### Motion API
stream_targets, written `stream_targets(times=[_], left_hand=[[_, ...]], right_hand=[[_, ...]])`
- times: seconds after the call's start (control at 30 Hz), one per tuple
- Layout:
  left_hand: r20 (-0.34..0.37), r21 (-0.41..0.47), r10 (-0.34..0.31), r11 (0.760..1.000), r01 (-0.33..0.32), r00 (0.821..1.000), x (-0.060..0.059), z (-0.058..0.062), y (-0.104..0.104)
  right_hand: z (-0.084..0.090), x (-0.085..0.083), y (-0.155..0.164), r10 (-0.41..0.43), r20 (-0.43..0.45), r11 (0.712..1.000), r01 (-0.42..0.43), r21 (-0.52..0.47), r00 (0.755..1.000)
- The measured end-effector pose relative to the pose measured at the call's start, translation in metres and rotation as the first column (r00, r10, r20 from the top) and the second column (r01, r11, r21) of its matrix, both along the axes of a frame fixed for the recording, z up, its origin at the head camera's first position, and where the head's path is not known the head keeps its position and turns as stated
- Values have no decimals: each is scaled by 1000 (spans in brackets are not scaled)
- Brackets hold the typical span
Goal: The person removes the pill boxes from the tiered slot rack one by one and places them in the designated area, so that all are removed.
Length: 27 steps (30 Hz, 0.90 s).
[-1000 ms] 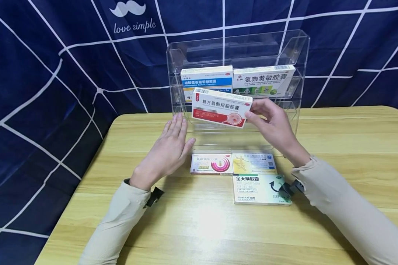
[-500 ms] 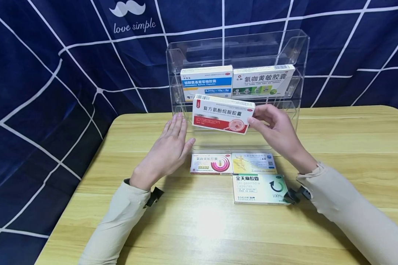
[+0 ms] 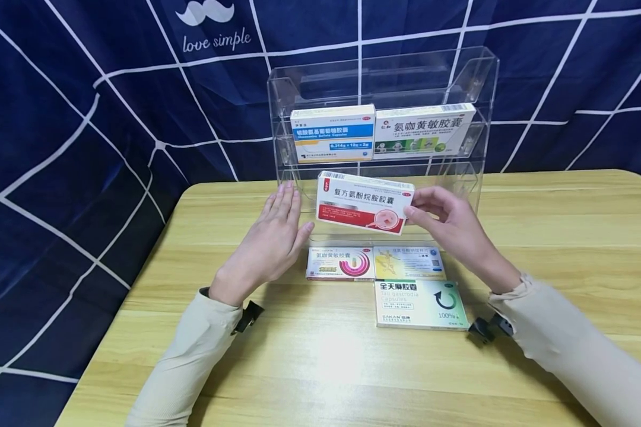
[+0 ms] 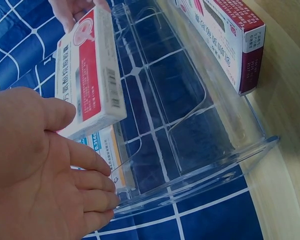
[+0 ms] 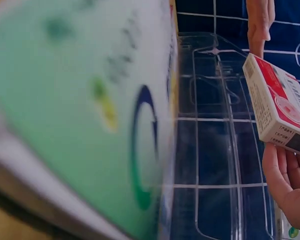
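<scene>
Between the thumb and fingers of my right hand (image 3: 451,231) is the right end of a white and red medicine box (image 3: 363,204). The box is tilted, its right end lower, in front of the clear acrylic rack (image 3: 381,77). My left hand (image 3: 269,240) has its fingers straight and rests at the rack's left side; in the left wrist view its palm (image 4: 35,170) shows with nothing in it. A blue and white medicine box (image 3: 333,136) and a white and green one (image 3: 424,131) stand side by side in a rack tier above the held box.
On the wooden table (image 3: 278,373) before the rack lie a pink and white box (image 3: 340,264), a yellow and white box (image 3: 409,263) and a green and white capsule box (image 3: 421,304). Behind hangs a dark blue cloth (image 3: 123,154) with white lines.
My right hand has moved down and slightly right with the white and red box, uncovering the blue and white box's lower part. The left hand has stayed in place.
</scene>
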<state>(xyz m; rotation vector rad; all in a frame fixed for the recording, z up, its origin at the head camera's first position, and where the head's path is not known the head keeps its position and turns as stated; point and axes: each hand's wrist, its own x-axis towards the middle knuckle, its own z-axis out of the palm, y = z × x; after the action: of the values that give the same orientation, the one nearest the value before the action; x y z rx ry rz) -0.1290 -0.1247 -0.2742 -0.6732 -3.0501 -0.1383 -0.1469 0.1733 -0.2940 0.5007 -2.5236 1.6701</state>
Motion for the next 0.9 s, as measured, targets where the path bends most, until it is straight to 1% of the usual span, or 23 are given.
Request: stream_targets(times=[0.3,0.53,0.6,0.7,0.83,0.9], left_hand=[[10,5,-8,1000,8,1000,-1,0,0],[6,1,-13,1000,13,1000,-4,2,0],[8,1,-13,1000,13,1000,-4,2,-1],[9,0,-17,1000,17,1000,-4,1,-1],[8,10,-19,1000,19,1000,-4,0,-1],[12,16,-16,1000,16,1000,-3,1,-2]], right_hand=[[-5,9,2,19,69,999,-22,44,997],[-6,18,-2,3,168,988,-29,151,986],[-7,22,-5,20,192,986,-51,158,981],[-9,27,-9,70,218,983,-105,153,973],[-12,31,-14,129,241,969,-174,176,962],[-13,32,-16,156,261,964,-204,168,953]])
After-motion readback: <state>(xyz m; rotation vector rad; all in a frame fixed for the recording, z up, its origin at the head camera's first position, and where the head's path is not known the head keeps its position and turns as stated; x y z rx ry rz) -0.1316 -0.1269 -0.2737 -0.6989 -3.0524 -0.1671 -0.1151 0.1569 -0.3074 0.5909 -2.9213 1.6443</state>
